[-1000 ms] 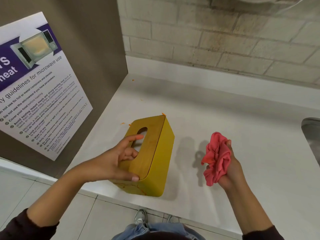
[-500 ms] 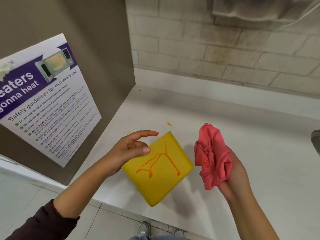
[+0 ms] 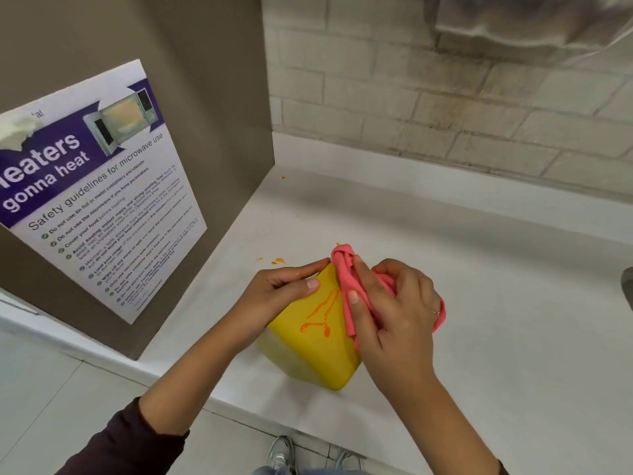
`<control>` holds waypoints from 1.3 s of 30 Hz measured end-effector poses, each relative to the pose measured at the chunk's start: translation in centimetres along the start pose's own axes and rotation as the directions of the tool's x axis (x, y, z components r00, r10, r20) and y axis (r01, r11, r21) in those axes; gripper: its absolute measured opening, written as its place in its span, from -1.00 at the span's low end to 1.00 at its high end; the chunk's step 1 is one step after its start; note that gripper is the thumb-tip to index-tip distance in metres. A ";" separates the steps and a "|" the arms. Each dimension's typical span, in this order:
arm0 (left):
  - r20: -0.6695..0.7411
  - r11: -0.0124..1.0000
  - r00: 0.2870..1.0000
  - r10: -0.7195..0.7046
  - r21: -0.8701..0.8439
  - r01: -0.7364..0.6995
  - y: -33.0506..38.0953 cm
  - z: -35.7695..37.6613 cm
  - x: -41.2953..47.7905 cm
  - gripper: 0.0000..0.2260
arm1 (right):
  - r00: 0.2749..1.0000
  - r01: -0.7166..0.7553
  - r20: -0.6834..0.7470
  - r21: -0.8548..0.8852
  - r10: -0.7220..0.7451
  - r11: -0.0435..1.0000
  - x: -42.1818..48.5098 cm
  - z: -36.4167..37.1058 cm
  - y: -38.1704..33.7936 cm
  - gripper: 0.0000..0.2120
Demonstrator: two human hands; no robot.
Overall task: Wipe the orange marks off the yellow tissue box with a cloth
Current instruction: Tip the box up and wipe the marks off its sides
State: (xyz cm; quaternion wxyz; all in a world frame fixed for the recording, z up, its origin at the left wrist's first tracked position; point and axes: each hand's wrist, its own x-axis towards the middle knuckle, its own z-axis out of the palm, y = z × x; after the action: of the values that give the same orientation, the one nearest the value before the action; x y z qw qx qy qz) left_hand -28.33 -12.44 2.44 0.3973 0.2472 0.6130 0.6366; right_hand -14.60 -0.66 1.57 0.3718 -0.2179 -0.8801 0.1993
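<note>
The yellow tissue box (image 3: 318, 354) is tipped up near the front edge of the white counter (image 3: 496, 303), one flat face turned toward me. Thin orange marks (image 3: 320, 315) run across that face. My left hand (image 3: 281, 293) grips the box's upper left corner, thumb on the face. My right hand (image 3: 394, 310) presses a bunched pink cloth (image 3: 346, 279) onto the right part of the face, covering the marks' upper end. The box's opening is hidden.
Small orange specks (image 3: 277, 260) lie on the counter behind the box. A brown side panel (image 3: 205, 97) with a microwave safety poster (image 3: 99, 197) stands at the left. A brick wall (image 3: 445, 108) backs the counter. A sink edge (image 3: 627, 286) shows at the far right.
The box was turned from lying with its wooden top showing to its marked face up. My right hand brought the cloth from beside the box onto that face.
</note>
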 end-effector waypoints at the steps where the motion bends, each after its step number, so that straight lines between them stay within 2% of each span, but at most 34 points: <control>1: -0.003 1.000 1.000 0.002 -0.013 -0.002 0.0 0.0 0.0 -0.70 | 1.000 0.026 0.012 0.000 -0.026 1.000 0.0 0.1 -0.1 -0.62; 5: -0.018 0.999 0.999 0.031 -0.040 -0.032 -0.1 0.0 0.0 -0.75 | 0.962 0.243 0.113 0.066 -0.249 0.968 0.8 -0.4 0.7 -0.68; 7: -0.029 0.998 0.999 0.043 -0.045 -0.045 -0.2 -0.1 -0.1 -0.74 | 0.947 0.287 0.121 0.089 -0.296 0.954 1.0 -0.8 1.5 -0.72; 10: -0.061 0.998 0.997 0.036 -0.047 -0.039 -0.3 -0.2 0.0 -0.72 | 0.975 0.207 0.066 0.052 -0.211 0.977 1.5 -1.1 2.2 -0.78; 14: -0.057 0.998 0.997 0.047 -0.036 -0.049 -0.4 0.1 0.0 -0.75 | 0.994 0.104 0.035 0.063 -0.107 0.993 2.1 -0.1 1.1 -0.73; 16: -0.064 0.998 0.997 0.050 -0.045 -0.053 -0.4 0.1 0.0 -0.75 | 0.990 0.123 0.064 0.092 -0.129 0.988 1.9 0.2 0.4 -0.71; 19: -0.072 0.997 0.997 0.042 -0.066 -0.047 -0.4 -0.1 0.1 -0.72 | 0.953 0.263 0.123 0.118 -0.277 0.958 0.9 -0.3 1.1 -0.73; 21: -0.078 0.997 0.996 0.037 -0.061 -0.042 -0.3 -0.2 0.2 -0.72 | 0.941 0.303 0.120 0.124 -0.318 0.945 0.9 -0.9 2.0 -0.75; 26: -0.094 0.998 0.995 0.044 -0.050 -0.049 -0.5 -0.1 0.2 -0.75 | 0.981 0.167 0.083 0.105 -0.176 0.980 2.5 -0.3 1.2 -0.72; 28: -0.082 0.997 0.995 0.049 -0.058 -0.054 -0.5 0.1 0.3 -0.74 | 0.977 0.182 0.092 0.103 -0.192 0.978 2.1 0.2 0.2 -0.71; 33: -0.075 0.998 0.996 0.037 -0.052 -0.041 -0.5 0.2 0.3 -0.74 | 0.932 0.319 0.126 0.164 -0.341 0.933 1.2 -0.9 1.6 -0.77; 37: -0.102 0.998 0.994 0.036 -0.046 -0.041 -0.6 0.4 0.2 -0.75 | 0.974 0.197 0.086 0.145 -0.210 0.970 2.5 -1.0 2.1 -0.76; 39: -0.105 0.998 0.994 0.039 -0.053 -0.045 -0.6 0.4 0.2 -0.74 | 0.979 0.184 0.059 0.131 -0.193 0.974 2.5 -0.3 0.9 -0.75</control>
State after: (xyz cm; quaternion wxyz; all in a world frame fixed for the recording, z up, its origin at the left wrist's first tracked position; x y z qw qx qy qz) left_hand -28.00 -12.04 1.90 0.3581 0.2155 0.6097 0.6735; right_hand -15.73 1.50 2.72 0.3701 -0.1026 -0.8954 0.2254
